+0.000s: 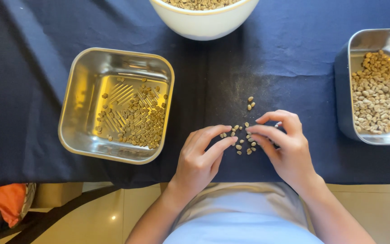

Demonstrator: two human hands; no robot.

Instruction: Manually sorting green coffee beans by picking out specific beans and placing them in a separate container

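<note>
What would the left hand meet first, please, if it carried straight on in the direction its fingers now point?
The left hand points up and to the right, so its fingertips would probably first meet the loose beans on the dark cloth, then the right hand.

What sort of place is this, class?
Probably a hand-sorting table for pale beans: loose beans on a dark cloth between both hands, flanked by steel trays and a white bowl holding more.
</note>
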